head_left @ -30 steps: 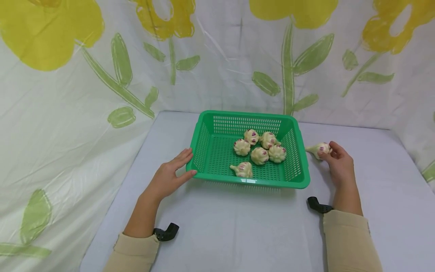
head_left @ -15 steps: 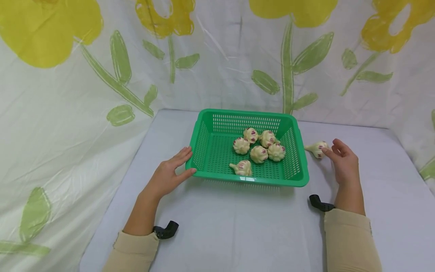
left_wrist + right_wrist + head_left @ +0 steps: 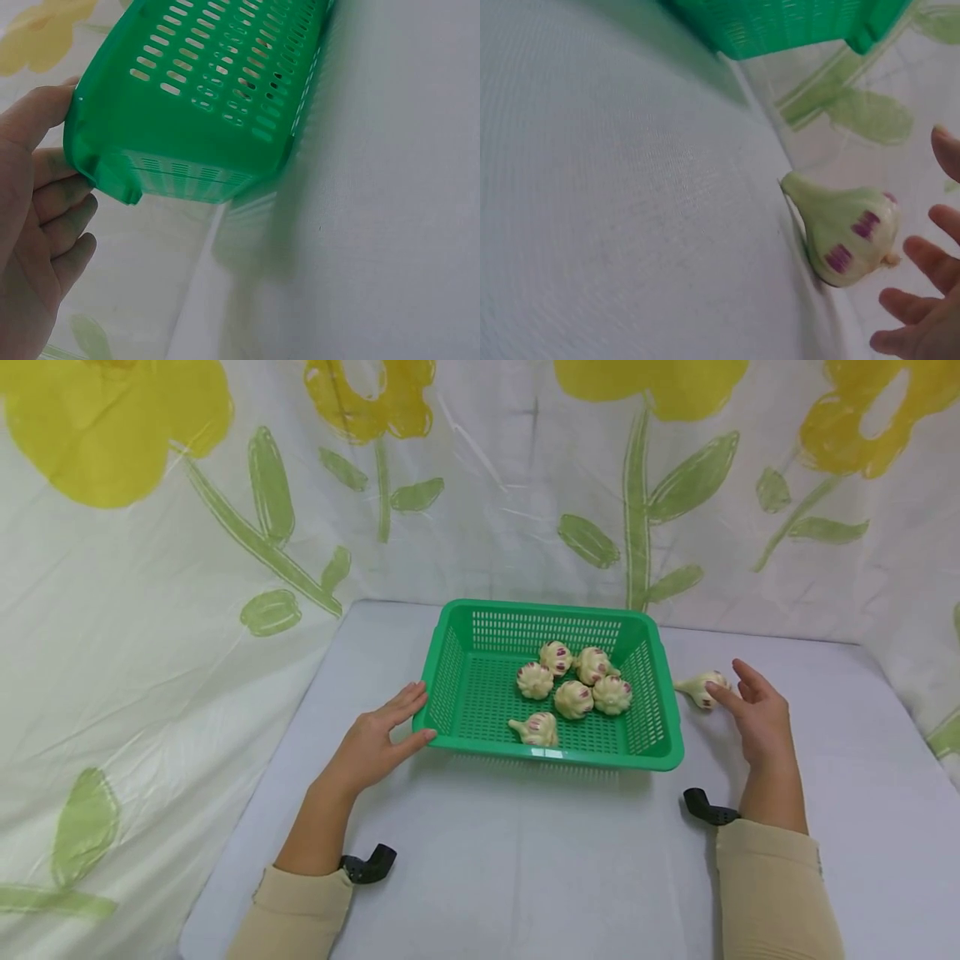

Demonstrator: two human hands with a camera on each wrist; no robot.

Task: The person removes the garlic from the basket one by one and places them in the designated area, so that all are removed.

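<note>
A green plastic basket (image 3: 480, 747) holds several cream garlic bulbs (image 3: 573, 700) with purple marks. At its left front corner, my left hand (image 3: 367, 747) touches the rim, fingers extended along the left side and thumb on the front. The left wrist view shows those fingertips right at the basket's rim (image 3: 71, 135). One more garlic bulb (image 3: 703, 689) lies on the table to the right of the basket, its stem pointing left toward it. Beside this bulb my right hand (image 3: 761, 718) is spread. A gap shows between its fingertips and the bulb (image 3: 851, 232) in the right wrist view.
A pale table (image 3: 480, 868) lies under the basket. Behind and to the left hangs a white sheet (image 3: 495, 527) printed with yellow flowers and green leaves. Black camera mounts (image 3: 369, 864) sit on both wrists.
My right hand has let go of the garlic bulb right of the basket, opened its fingers and drawn slightly to the right. The left hand has stayed at the basket's corner.
</note>
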